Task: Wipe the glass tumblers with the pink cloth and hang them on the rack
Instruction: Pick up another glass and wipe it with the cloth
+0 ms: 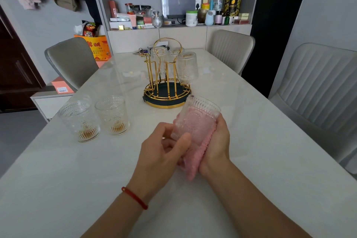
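Two tumblers (pixel 79 120) wait on the table (pixel 77 189) at left. Left hand (pixel 164 147) fingers pinch the held glass (pixel 195 120) near its base, right hand (pixel 218 147) cups it through the pink cloth (pixel 195 162). Ribbed glass looks slippery and breakable, so grip the sides.

Two bare forearms reach forward from the lower edge of the view, converging near the centre. The left hand (pixel 164 147) is curled, thumb pressed forward and fingers bent inward, pinching the base of what it grips. A red cord bracelet (pixel 134 197) circles the left wrist. The right hand (pixel 218 145) is turned palm inward, fingers wrapped out of sight behind its load, thumb side up. Both wrists hover above the counter (pixel 270 160), close together, the hands nearly touching.
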A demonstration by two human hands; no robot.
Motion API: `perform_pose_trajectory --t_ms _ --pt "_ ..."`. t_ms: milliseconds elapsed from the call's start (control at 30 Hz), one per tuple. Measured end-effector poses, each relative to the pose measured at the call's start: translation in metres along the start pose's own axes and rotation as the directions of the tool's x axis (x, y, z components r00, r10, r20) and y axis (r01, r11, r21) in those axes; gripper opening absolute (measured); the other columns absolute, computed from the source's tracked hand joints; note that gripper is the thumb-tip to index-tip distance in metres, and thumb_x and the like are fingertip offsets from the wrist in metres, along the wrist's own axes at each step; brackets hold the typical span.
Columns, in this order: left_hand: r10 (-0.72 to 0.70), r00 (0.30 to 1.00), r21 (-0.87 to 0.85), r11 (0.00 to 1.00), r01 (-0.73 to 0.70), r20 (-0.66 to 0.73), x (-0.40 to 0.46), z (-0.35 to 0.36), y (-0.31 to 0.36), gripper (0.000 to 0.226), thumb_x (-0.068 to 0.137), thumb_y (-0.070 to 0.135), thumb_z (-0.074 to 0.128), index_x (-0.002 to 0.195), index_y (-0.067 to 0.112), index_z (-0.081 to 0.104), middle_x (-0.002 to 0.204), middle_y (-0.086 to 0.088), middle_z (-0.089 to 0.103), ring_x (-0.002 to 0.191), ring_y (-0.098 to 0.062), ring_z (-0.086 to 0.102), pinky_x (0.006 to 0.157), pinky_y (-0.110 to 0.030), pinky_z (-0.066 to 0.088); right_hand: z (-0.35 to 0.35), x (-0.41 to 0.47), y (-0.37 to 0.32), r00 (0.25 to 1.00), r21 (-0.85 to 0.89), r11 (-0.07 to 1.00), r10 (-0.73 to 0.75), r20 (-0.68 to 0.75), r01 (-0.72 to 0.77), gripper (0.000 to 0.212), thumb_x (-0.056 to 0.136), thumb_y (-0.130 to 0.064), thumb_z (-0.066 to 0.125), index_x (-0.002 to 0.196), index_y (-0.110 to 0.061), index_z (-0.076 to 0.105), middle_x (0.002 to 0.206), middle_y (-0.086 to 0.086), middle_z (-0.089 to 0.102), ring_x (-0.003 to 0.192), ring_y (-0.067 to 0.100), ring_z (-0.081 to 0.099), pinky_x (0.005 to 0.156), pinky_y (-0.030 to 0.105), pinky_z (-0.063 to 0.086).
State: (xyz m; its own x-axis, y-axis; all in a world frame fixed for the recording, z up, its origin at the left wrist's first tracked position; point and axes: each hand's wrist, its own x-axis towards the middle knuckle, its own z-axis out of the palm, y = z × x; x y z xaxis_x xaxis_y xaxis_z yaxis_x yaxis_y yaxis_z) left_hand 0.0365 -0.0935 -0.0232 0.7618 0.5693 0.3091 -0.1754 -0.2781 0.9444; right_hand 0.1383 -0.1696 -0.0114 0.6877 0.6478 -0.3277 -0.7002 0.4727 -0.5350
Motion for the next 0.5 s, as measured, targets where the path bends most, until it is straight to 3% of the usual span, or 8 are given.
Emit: perform_pose_trajectory --t_ms 133,233,300,367,500 --pt "-0.045 0.993 0.036 0.998 0.041 0.11 0.004 -0.011 -0.007 0.046 0.1 0.056 0.054 0.098 0.013 0.069 0.08 -0.013 0.073 0.07 -0.031 0.073 0.066 -0.041 0.062 -0.001 0.005 0.002 1.0 -0.004 1.0 0.0 0.012 0.0 0.078 0.094 -0.07 0.042 0.138 -0.01 0.064 0.114 0.022 0.072 0.089 0.038 0.071 0.075 0.043 0.059" --pt "-0.001 0.997 0.148 0.989 -0.01 0.073 0.002 -0.005 -0.01 0.041 0.1 0.064 0.047 0.101 0.029 0.069 0.096 -0.009 0.07 0.08 -0.024 0.073 0.063 -0.032 0.06 0.0 0.008 0.006 0.999 0.003 1.0 0.023 -0.041 -0.023 0.077 0.091 -0.076 0.04 0.134 -0.018 0.067 0.121 0.02 0.073 0.103 0.043 0.07 0.088 0.055 0.058" --pt "-0.043 0.999 0.124 0.991 0.043 -0.004 -0.001 0.003 -0.004 0.028 0.093 0.058 0.062 0.111 0.036 0.061 0.106 -0.001 0.067 0.085 -0.015 0.073 0.064 -0.026 0.059 0.001 0.008 0.007 0.996 0.019 1.0 -0.007 -0.089 0.008 0.071 0.094 -0.074 0.038 0.13 -0.02 0.067 0.123 0.022 0.071 0.11 0.049 0.067 0.096 0.064 0.053" --pt "-0.06 0.997 0.123 0.99 0.065 -0.043 -0.002 0.007 -0.002 0.041 0.083 0.047 0.082 0.113 0.037 0.057 0.106 0.008 0.068 0.088 -0.006 0.071 0.068 -0.023 0.06 0.002 0.007 0.009 0.992 0.019 0.997 -0.071 -0.101 0.073 0.066 0.098 -0.067 0.037 0.128 -0.018 0.068 0.12 0.025 0.072 0.11 0.051 0.067 0.097 0.067 0.052" --pt "-0.081 0.997 0.031 0.996 0.081 -0.007 0.002 0.002 0.002 0.052 0.076 0.052 0.084 0.118 0.025 0.067 0.092 0.001 0.074 0.076 -0.018 0.074 0.065 -0.032 0.063 0.003 0.0 0.007 0.998 0.025 0.999 -0.037 -0.05 0.038 0.07 0.095 -0.069 0.04 0.125 -0.014 0.071 0.112 0.027 0.076 0.101 0.049 0.071 0.086 0.059 0.059"
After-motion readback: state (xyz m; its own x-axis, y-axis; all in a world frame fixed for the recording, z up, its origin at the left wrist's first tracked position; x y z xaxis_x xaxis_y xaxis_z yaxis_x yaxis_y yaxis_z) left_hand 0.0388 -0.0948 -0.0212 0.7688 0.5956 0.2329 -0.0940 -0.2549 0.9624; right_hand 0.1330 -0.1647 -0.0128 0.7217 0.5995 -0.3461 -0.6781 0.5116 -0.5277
